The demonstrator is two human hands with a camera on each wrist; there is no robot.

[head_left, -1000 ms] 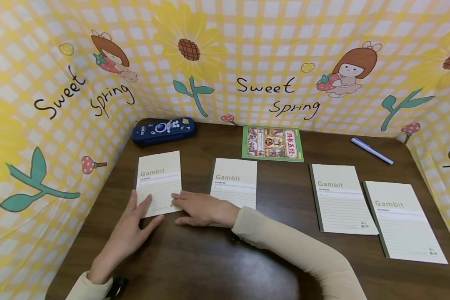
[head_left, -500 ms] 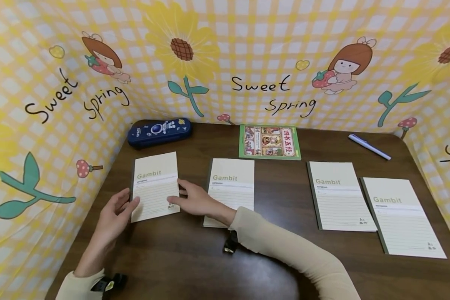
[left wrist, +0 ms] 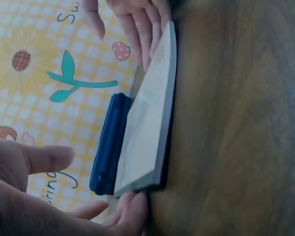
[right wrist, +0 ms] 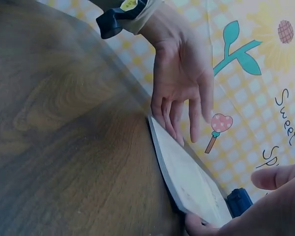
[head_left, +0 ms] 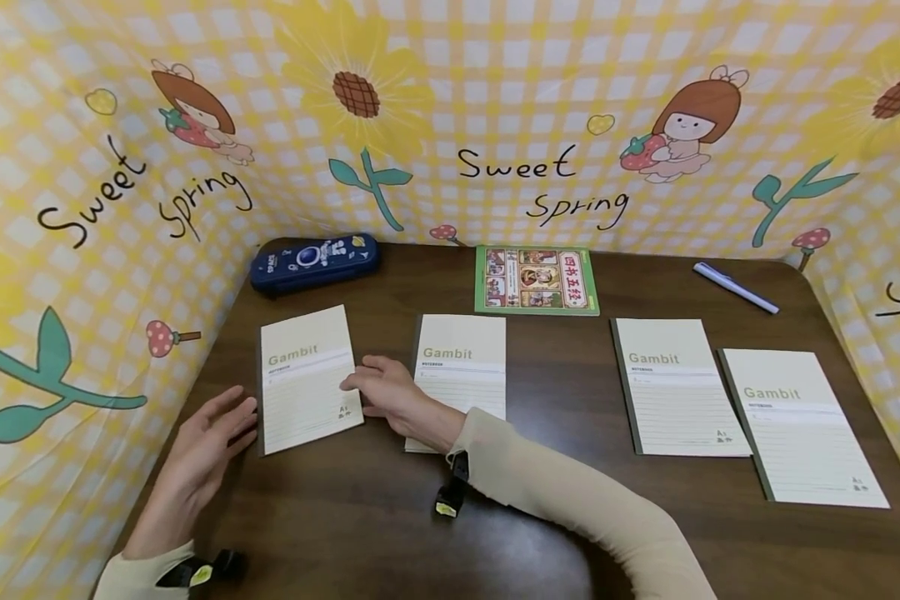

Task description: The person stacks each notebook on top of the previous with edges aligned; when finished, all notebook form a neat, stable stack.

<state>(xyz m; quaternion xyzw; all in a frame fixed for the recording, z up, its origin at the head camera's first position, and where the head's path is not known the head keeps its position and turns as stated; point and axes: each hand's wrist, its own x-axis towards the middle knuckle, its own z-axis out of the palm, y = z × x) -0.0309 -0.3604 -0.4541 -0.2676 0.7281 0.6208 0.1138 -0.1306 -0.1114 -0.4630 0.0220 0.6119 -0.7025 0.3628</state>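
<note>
Fingers of the left hand [head_left: 206,433] were relaxed and grasped nothing, their tips at the dark spine of the leftmost notebook [head_left: 307,396]; whether they pressed on it could not be told. Across from them, the right hand [head_left: 393,396], likewise loose, flanked the opposite long edge, its thumb raised above the cover in the right wrist view. The notebook thus lay on the surface [head_left: 360,517] between the two hands, neither clearly the nearer. Its long axis ran from near to far, the far end leaning slightly left; the pencil case [head_left: 315,262] lay beyond that end, and the second notebook [head_left: 461,362] was partly hidden behind the right hand. Compared with half a second earlier, the leftmost notebook had turned a little counterclockwise, and the left hand, which had then overlapped the cover, stood clear of it.
</note>
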